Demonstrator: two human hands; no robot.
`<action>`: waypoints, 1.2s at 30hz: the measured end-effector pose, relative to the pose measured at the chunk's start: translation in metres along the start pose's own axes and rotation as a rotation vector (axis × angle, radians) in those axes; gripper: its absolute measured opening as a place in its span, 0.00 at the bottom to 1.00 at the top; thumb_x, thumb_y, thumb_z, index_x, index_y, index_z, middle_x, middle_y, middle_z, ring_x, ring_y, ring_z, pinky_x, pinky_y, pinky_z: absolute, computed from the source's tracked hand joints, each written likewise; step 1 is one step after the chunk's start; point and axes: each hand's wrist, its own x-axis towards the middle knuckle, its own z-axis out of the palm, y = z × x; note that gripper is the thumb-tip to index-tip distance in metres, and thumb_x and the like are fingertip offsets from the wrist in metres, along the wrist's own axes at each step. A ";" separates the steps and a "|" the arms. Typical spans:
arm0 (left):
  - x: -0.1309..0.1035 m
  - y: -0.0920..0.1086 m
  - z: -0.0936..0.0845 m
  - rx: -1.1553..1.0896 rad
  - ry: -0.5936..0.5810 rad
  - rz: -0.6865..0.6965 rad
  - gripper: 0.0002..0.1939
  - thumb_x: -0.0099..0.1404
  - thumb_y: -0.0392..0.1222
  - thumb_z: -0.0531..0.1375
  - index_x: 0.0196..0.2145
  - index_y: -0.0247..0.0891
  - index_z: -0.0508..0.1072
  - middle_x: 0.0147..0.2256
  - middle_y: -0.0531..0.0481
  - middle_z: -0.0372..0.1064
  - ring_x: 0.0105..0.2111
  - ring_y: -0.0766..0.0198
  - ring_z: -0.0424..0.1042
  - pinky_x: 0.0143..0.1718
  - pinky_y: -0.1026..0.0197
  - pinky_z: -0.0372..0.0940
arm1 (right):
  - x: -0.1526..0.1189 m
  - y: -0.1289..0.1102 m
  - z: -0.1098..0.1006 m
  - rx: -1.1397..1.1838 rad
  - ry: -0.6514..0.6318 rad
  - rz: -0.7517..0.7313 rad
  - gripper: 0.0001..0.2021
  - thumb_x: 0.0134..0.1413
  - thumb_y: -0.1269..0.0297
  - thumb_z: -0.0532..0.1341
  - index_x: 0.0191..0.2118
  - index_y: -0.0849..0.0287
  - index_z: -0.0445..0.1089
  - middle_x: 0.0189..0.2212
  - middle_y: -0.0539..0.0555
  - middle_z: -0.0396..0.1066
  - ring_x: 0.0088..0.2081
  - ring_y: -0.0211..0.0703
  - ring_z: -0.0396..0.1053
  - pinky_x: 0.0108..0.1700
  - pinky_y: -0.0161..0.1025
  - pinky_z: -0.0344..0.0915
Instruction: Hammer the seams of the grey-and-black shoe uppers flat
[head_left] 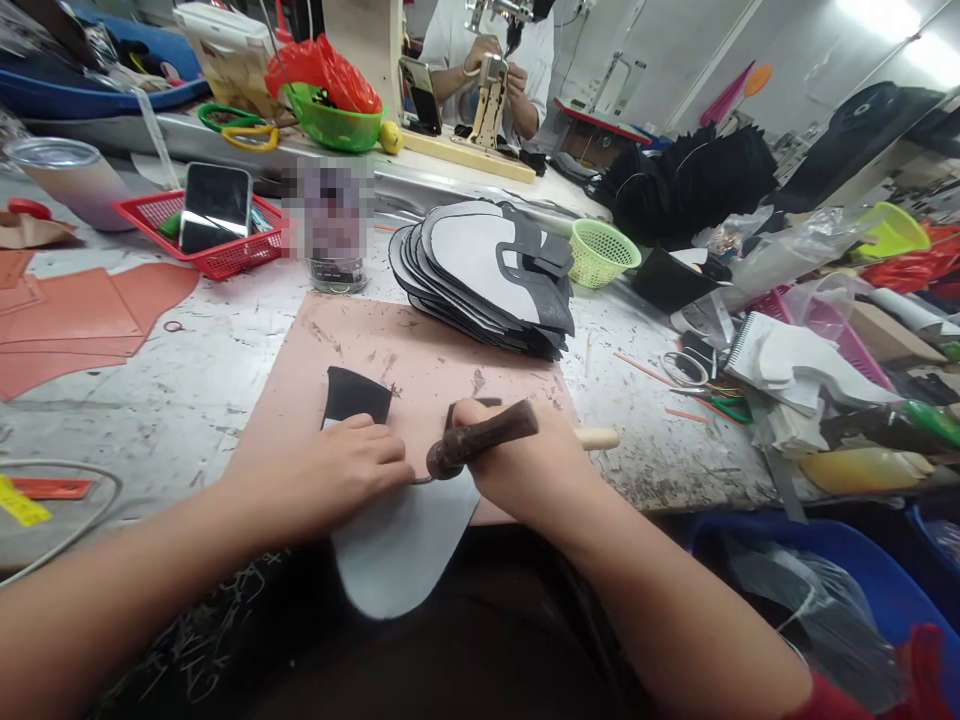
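Note:
A grey piece with black flaps point(397, 560), like a shoe upper, lies on the pinkish cutting mat point(285, 400), its rounded end overhanging the near edge. My left hand point(352, 460) rests on it, fingers lying together over the material; the thumb is hidden. My right hand point(525, 455) is closed around a hammer point(484, 438) with a dark brown head and a pale wooden handle. The hammer head is low over the piece, close to my left fingertips; whether it touches is unclear. Beyond my hands sits a stack of similar grey and black pieces point(480, 260).
Behind the mat stand a jar point(337, 272), a red basket point(217, 255) with a phone, and a light green basket point(602, 250). Salmon sheets point(82, 310) lie left. Scissors point(686, 370) and a notebook point(757, 345) are right. A person works at a sewing machine point(491, 100) opposite.

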 end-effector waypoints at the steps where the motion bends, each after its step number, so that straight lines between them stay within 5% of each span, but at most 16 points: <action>1: 0.002 0.004 0.004 -0.009 0.057 -0.051 0.16 0.61 0.28 0.47 0.36 0.39 0.72 0.30 0.49 0.70 0.30 0.62 0.66 0.34 0.60 0.58 | 0.001 0.002 -0.002 -0.011 0.029 0.028 0.08 0.49 0.72 0.53 0.33 0.54 0.67 0.23 0.49 0.70 0.24 0.40 0.65 0.23 0.36 0.45; 4: 0.008 0.019 0.025 -0.046 0.272 -0.229 0.11 0.61 0.32 0.49 0.34 0.37 0.71 0.30 0.48 0.70 0.31 0.63 0.68 0.32 0.61 0.60 | 0.008 0.007 -0.002 -0.046 0.045 0.112 0.09 0.50 0.71 0.52 0.34 0.54 0.67 0.23 0.49 0.70 0.24 0.41 0.65 0.23 0.36 0.45; 7: 0.010 0.032 0.041 -0.007 0.345 -0.331 0.11 0.62 0.32 0.49 0.32 0.36 0.71 0.27 0.49 0.68 0.28 0.63 0.67 0.31 0.60 0.59 | 0.015 0.008 0.004 -0.051 -0.071 0.083 0.09 0.51 0.70 0.53 0.38 0.55 0.67 0.24 0.51 0.70 0.25 0.42 0.66 0.23 0.36 0.47; 10: 0.007 0.036 0.040 0.044 0.282 -0.340 0.12 0.64 0.32 0.49 0.34 0.38 0.72 0.27 0.49 0.67 0.28 0.62 0.66 0.31 0.59 0.58 | 0.017 0.008 0.007 -0.081 -0.154 0.027 0.07 0.50 0.71 0.54 0.35 0.57 0.68 0.24 0.53 0.70 0.26 0.43 0.68 0.24 0.35 0.49; 21: -0.004 0.029 0.028 -0.122 0.180 -0.317 0.12 0.65 0.33 0.49 0.33 0.37 0.71 0.29 0.49 0.67 0.29 0.62 0.66 0.32 0.60 0.59 | 0.012 0.000 0.008 -0.029 -0.103 -0.012 0.07 0.52 0.72 0.52 0.33 0.56 0.66 0.20 0.50 0.68 0.24 0.40 0.66 0.24 0.35 0.48; 36: -0.024 0.020 0.020 -0.246 0.117 -0.249 0.15 0.62 0.27 0.48 0.37 0.40 0.71 0.34 0.51 0.66 0.36 0.63 0.65 0.39 0.62 0.59 | 0.010 -0.021 0.008 -0.001 -0.189 -0.115 0.07 0.51 0.73 0.53 0.34 0.57 0.66 0.21 0.50 0.70 0.24 0.40 0.67 0.23 0.35 0.48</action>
